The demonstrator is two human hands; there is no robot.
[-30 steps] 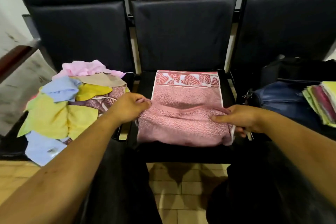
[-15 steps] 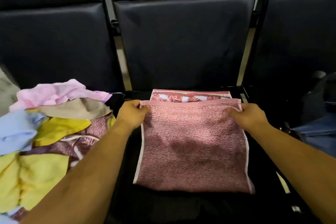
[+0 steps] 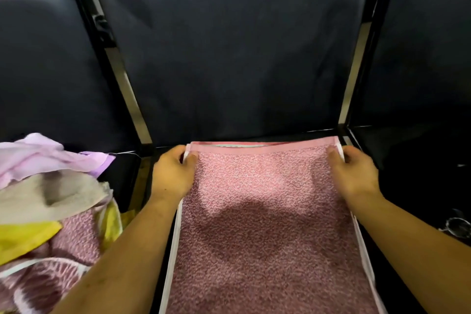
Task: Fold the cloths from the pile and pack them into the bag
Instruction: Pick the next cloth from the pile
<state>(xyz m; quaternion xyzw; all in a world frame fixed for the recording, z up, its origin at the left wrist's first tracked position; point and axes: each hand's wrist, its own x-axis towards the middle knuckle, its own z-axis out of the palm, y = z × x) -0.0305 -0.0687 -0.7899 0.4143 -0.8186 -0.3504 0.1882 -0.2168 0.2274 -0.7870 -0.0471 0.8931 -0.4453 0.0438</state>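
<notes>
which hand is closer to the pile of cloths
Left. The left hand pinches the far left corner of the pink towel, beside the pile; the right hand pinches its far right corner, across the towel.

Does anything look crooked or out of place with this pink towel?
Nothing much. The pink towel lies flat, left hand and right hand pinching its far corners; a sliver of the lower layer peeks past the far edge.

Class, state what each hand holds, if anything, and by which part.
Both hold the pink towel. The left hand pinches its far left corner, the right hand its far right corner, thumbs on top.
</notes>
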